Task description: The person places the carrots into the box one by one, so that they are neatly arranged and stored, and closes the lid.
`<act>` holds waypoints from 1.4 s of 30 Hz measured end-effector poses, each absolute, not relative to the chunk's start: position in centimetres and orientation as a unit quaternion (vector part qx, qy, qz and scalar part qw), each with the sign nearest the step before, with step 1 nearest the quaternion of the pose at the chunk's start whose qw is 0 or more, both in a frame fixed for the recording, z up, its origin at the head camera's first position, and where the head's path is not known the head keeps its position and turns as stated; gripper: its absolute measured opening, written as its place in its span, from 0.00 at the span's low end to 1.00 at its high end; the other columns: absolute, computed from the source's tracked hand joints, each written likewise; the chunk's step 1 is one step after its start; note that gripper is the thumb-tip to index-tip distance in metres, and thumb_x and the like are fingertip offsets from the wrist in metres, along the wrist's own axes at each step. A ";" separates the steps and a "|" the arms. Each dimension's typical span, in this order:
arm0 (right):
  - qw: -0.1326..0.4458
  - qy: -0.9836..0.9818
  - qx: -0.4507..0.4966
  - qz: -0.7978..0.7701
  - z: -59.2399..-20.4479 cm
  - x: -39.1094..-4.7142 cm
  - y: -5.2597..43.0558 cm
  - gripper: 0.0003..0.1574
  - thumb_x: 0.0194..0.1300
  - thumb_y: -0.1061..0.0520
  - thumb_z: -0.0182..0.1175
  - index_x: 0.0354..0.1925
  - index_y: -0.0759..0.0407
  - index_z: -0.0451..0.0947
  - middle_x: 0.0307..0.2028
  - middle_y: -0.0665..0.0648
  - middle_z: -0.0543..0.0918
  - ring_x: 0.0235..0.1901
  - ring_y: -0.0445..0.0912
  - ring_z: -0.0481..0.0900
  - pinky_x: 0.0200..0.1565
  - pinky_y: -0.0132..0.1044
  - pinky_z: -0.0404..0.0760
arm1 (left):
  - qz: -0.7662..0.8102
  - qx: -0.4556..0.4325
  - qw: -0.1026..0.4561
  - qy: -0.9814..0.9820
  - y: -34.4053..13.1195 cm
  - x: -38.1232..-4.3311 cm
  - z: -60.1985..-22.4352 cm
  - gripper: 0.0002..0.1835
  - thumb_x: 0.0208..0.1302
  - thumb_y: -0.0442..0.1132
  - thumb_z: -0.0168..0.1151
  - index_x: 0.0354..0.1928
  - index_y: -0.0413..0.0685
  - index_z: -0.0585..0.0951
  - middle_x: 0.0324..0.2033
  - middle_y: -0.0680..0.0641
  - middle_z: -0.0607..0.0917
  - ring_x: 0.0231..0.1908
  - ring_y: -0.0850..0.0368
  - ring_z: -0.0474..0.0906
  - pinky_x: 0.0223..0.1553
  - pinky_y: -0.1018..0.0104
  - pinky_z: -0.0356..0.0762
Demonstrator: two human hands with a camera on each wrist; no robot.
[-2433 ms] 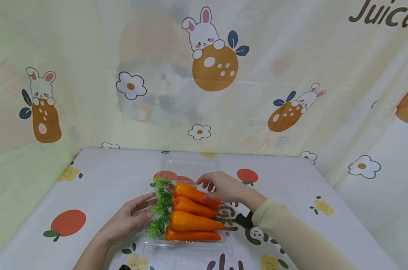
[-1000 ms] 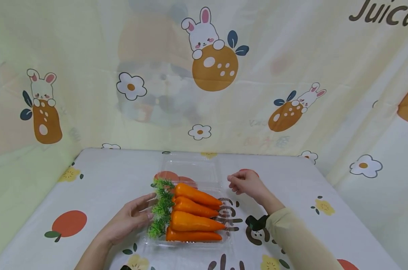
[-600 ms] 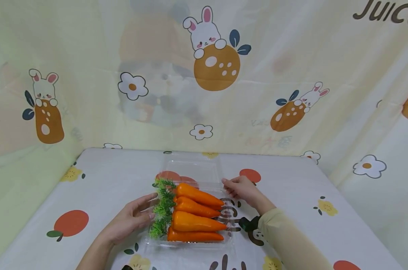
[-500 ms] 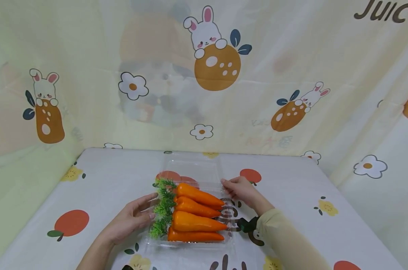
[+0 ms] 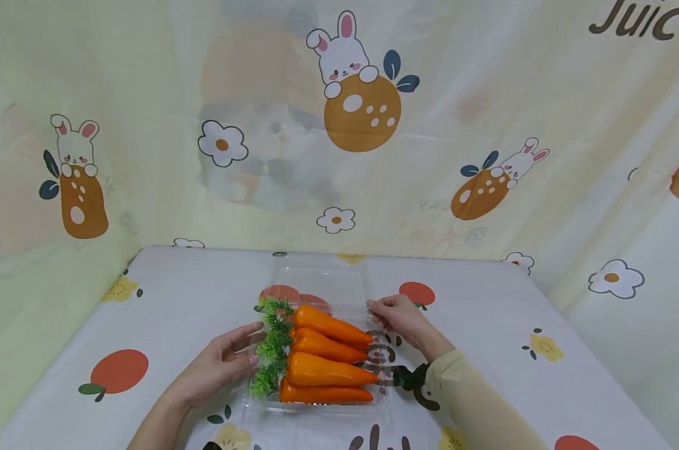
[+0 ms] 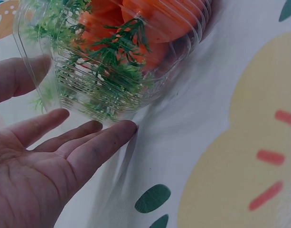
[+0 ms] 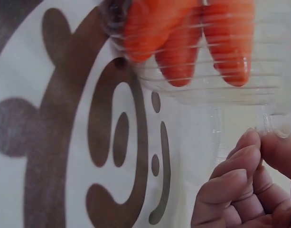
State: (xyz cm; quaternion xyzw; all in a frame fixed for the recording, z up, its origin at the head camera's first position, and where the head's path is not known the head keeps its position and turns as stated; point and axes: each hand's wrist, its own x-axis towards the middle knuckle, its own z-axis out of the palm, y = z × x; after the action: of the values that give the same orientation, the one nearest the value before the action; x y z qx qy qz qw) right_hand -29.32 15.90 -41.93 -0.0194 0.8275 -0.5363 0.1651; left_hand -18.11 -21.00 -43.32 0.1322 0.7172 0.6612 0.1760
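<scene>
A clear plastic clamshell container (image 5: 317, 407) lies on the table with its lid (image 5: 328, 275) folded back, away from me. Several orange carrots (image 5: 330, 370) fill it side by side, leafy green tops (image 5: 268, 350) on the left and tips pointing right. My left hand (image 5: 212, 365) rests at the container's left end, fingers extended; in the left wrist view its fingertips (image 6: 128, 128) are right by the ribbed wall. At the right, near the hinge, my right hand (image 5: 401, 319) pinches the container's edge between thumb and curled forefinger, as the right wrist view (image 7: 249, 180) shows.
A white tablecloth (image 5: 187, 294) printed with fruit, flowers and a brown figure covers the table. Behind it and at both sides hangs a pale curtain (image 5: 260, 206) with rabbit prints. A black device (image 5: 412, 377) is at my right wrist.
My right hand has left the carrots, moved off to the right, then come back left to the container's edge near the hinge. The left hand and the carrots have stayed in place.
</scene>
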 end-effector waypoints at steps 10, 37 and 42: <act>0.109 0.837 -0.049 -0.533 -42.1 -29.1 16.0 0.19 0.74 0.51 0.61 0.40 0.69 0.83 0.22 0.49 0.76 0.26 0.44 0.72 0.31 0.32 0.75 | 0.662 0.127 0.173 0.718 -21.0 -18.1 -43.4 0.39 0.73 0.38 0.60 0.79 0.35 0.54 0.76 0.26 0.58 0.74 0.26 0.60 0.62 0.60 0.81; -0.002 0.874 -0.195 -0.446 -41.6 -28.9 17.5 0.09 0.67 0.56 0.68 0.36 0.62 0.88 0.28 0.57 0.84 0.28 0.46 0.77 0.32 0.31 0.79 | 0.661 0.131 0.172 0.719 -21.0 -18.1 -43.5 0.39 0.73 0.39 0.60 0.78 0.33 0.54 0.75 0.25 0.59 0.72 0.27 0.63 0.61 0.61 0.81; -0.011 0.878 -0.201 -0.434 -41.5 -28.7 17.9 0.07 0.65 0.55 0.70 0.34 0.58 0.90 0.28 0.54 0.87 0.30 0.55 0.81 0.34 0.31 0.81 | 0.658 0.128 0.173 0.722 -21.0 -18.1 -43.4 0.39 0.74 0.40 0.60 0.78 0.32 0.54 0.75 0.25 0.59 0.71 0.30 0.67 0.61 0.61 0.82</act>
State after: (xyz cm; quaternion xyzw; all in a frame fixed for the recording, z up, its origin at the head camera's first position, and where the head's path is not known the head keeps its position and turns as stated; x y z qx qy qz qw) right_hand -28.74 17.87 -41.45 -0.2012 0.8780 -0.4342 -0.0113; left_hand -18.12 -21.01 -43.45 0.1278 0.7216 0.6580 0.1732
